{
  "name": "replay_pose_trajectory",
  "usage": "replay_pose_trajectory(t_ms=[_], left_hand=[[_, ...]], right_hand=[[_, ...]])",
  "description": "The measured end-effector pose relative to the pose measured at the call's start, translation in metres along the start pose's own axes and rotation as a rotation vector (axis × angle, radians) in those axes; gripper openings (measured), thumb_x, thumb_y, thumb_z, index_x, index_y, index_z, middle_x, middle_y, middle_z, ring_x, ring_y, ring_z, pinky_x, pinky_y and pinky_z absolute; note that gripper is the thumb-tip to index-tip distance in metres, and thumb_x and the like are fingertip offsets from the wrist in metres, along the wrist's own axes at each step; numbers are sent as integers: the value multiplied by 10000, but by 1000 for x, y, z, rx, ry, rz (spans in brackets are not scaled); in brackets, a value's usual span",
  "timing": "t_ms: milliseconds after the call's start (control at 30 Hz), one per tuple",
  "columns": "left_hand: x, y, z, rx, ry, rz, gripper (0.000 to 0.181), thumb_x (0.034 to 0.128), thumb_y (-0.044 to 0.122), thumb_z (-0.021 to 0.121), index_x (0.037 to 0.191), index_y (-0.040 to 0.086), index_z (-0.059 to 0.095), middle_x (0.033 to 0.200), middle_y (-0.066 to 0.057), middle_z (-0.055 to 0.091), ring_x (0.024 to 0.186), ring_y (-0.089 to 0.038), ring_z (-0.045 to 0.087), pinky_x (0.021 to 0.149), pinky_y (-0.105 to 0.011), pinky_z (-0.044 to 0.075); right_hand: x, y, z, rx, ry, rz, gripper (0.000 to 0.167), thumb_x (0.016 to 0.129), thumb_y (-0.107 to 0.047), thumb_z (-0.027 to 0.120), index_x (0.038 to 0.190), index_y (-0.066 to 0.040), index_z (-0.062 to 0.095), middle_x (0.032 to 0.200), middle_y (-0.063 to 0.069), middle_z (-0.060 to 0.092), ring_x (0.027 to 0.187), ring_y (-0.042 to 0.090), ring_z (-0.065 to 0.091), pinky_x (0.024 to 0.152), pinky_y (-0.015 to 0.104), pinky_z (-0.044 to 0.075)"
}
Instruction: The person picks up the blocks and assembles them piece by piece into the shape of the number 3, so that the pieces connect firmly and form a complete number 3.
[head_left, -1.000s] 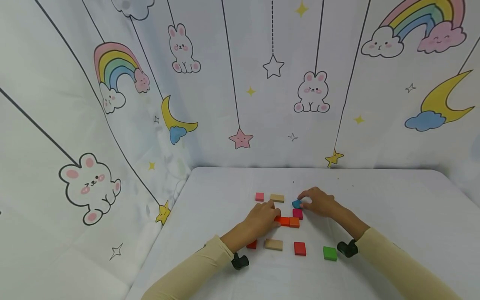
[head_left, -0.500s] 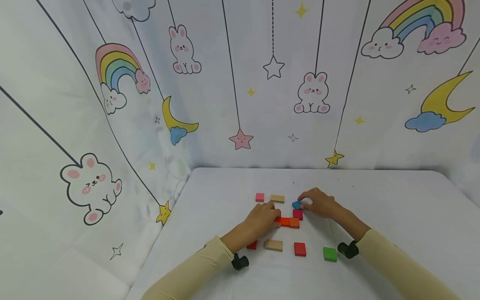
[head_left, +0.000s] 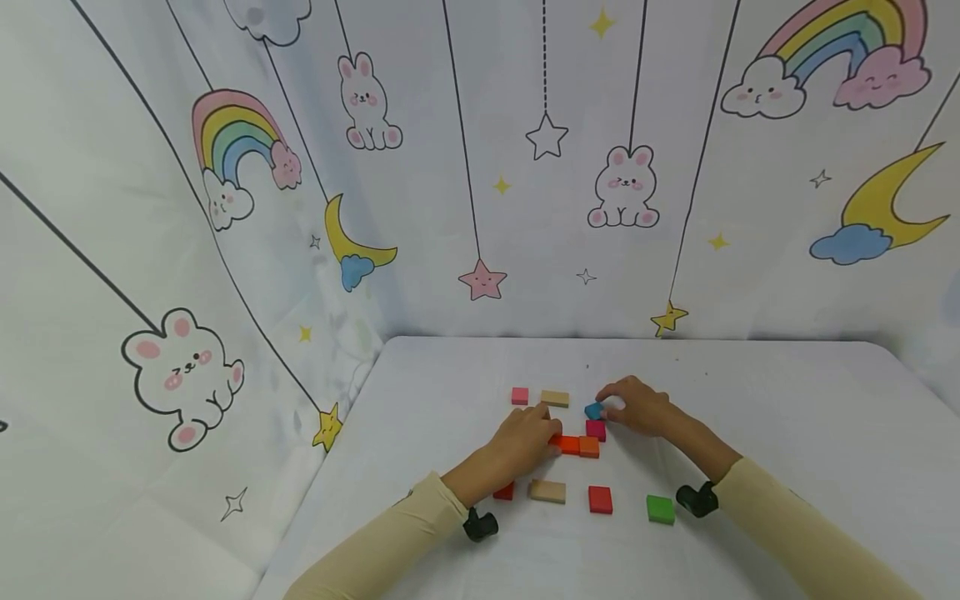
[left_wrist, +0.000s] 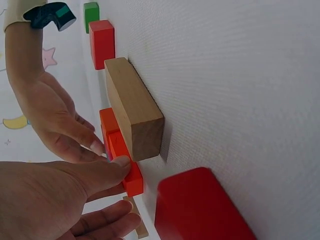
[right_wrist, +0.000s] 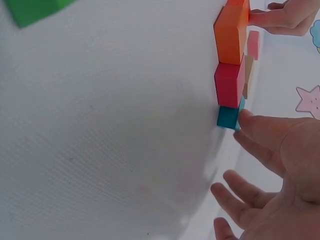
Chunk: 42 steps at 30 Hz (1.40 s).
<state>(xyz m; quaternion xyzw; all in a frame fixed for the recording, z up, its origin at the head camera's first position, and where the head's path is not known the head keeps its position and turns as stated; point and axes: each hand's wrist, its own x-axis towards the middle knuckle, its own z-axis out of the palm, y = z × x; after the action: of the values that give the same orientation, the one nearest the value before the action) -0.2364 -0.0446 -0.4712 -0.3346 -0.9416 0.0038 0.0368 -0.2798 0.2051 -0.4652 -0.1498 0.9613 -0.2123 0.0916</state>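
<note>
In the head view my left hand (head_left: 522,439) pinches the left end of a long red-orange wooden block (head_left: 569,445), thumb on the near side as the left wrist view shows. Against that block's right end lies an orange block (head_left: 588,447). A crimson block (head_left: 596,430) touches the orange one's far side. Beyond it sits a small blue block (right_wrist: 228,116), turned slightly askew, its edge against the crimson one. My right hand (head_left: 636,405) holds the blue block between thumb and index finger; the other fingers are spread apart. My left fingers hide part of the red-orange block.
Behind the joined blocks lie a pink block (head_left: 520,396) and a plain wooden block (head_left: 555,398). Nearer me are a dark red block (head_left: 504,491), partly under my left wrist, another plain block (head_left: 547,491), a red block (head_left: 600,499) and a green block (head_left: 660,509).
</note>
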Motion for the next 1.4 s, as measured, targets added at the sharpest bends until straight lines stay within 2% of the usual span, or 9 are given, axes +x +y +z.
replay_pose_trajectory(t_ms=[233,467,667,967,1400], left_hand=[[0,0,0,9,0,5,273,975,401,765,1171,211,776,1120,-8,671,985,-128,628,841,-238,510],[-1,0,-3,23,-10,11,271,974,406,766,1168,216,779,1117,-2,672,959,-121,639,839,-231,511],[-1,1,-4,24,-19,7,261,976,403,765,1159,217,774,1113,2,667,946,-117,631,830,-228,505],[1,1,-2,48,-17,7,271,967,416,773,1159,226,776,1131,5,675,946,-119,637,815,-229,503],[2,0,1,50,6,14,279,960,409,782,1163,217,777,1101,3,673,916,-120,629,774,-216,484]], right_hand=[[7,-5,0,-7,14,-2,360,967,-225,768,1288,-77,701,1395,289,568,1311,474,503,943,789,444],[21,-19,-1,-24,16,18,351,982,-237,755,1291,-79,706,1408,281,575,1312,461,526,990,802,416],[34,-32,-2,-57,10,-1,340,988,-237,754,1285,-75,714,1395,267,605,1288,444,564,974,797,438],[49,-49,3,-95,3,-11,289,971,-221,776,1228,-91,749,1296,236,649,1168,390,613,937,689,502],[54,-56,14,-122,35,-12,228,958,-243,792,1150,-120,787,1202,186,678,1079,343,635,938,652,492]])
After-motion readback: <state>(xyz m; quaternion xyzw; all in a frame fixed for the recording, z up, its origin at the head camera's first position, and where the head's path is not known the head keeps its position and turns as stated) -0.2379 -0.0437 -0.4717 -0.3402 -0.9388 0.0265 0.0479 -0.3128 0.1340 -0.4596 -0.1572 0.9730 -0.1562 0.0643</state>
